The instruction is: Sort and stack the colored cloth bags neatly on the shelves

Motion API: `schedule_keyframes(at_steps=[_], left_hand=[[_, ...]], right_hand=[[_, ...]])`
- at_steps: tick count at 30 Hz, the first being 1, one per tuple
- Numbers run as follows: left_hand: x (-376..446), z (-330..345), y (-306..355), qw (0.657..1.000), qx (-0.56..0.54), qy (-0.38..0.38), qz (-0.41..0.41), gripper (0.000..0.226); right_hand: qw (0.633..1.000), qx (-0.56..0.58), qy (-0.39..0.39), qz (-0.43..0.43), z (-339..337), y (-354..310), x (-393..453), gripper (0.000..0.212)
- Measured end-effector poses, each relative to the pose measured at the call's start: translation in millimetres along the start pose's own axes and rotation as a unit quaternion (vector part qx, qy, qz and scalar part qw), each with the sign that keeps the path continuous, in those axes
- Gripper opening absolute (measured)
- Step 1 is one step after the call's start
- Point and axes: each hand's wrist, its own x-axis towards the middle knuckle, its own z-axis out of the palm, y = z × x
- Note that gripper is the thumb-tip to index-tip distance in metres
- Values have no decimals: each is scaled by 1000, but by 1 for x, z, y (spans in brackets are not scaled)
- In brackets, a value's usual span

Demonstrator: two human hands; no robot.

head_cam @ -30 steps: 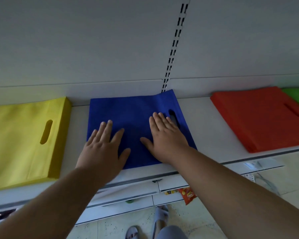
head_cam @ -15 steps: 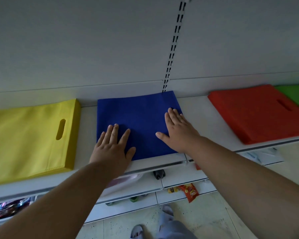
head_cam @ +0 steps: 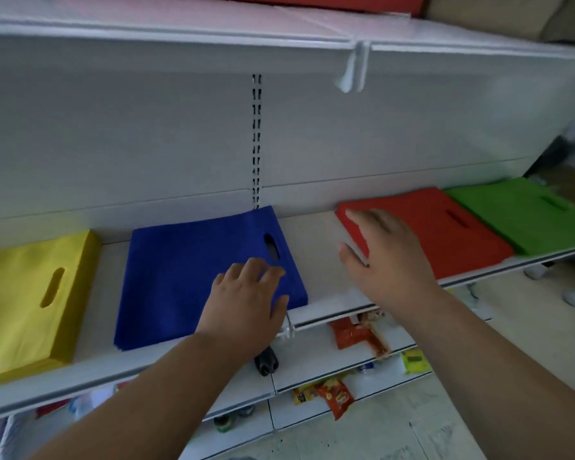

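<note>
The near right corner of the blue bag stack [head_cam: 193,277] is being pressed flat by the left hand [head_cam: 246,303], fingers extended, nothing gripped. Further along the shelf [head_cam: 316,247], the red stack [head_cam: 439,227] is being touched at its left edge by the open right hand [head_cam: 385,260]; a careless shove is risking skewed layers against the green stack [head_cam: 518,217] beyond.

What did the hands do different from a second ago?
The right hand left the blue bag and moved right to the near-left corner of the red bag. The left hand slid right along the blue bag, toward its handle hole. The yellow bag and green bag stayed put.
</note>
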Motion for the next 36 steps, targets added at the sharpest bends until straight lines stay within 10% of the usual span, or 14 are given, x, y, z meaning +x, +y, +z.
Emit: schedule_keyframes(at_steps=[7, 12, 14, 18, 20, 25, 32, 36], left_hand=[[62, 42, 111, 998, -16, -54, 33, 43], [112, 81, 185, 968, -179, -93, -150, 43], [134, 97, 202, 912, -297, -92, -268, 35], [171, 114, 218, 680, -575, -24, -454, 45], [182, 110, 231, 634, -615, -9, -469, 25], [205, 84, 243, 606, -662, 35, -440, 9], [172, 64, 192, 591, -646, 106, -471, 7], [157, 81, 161, 634, -582, 71, -505, 6]], right_hand=[[999, -11, 0, 45, -26, 123, -27, 55], [998, 1, -55, 30, -28, 207, -22, 52], [997, 13, -71, 20, -28, 233, -15, 52], [995, 48, -89, -9, -23, 267, -2, 51], [991, 87, -103, -15, -17, 277, 0, 55], [980, 95, -168, -42, 11, 290, 4, 84], [982, -2, -188, -29, 32, 300, 26, 62], [972, -6, -218, 89, 39, 318, 12, 76]])
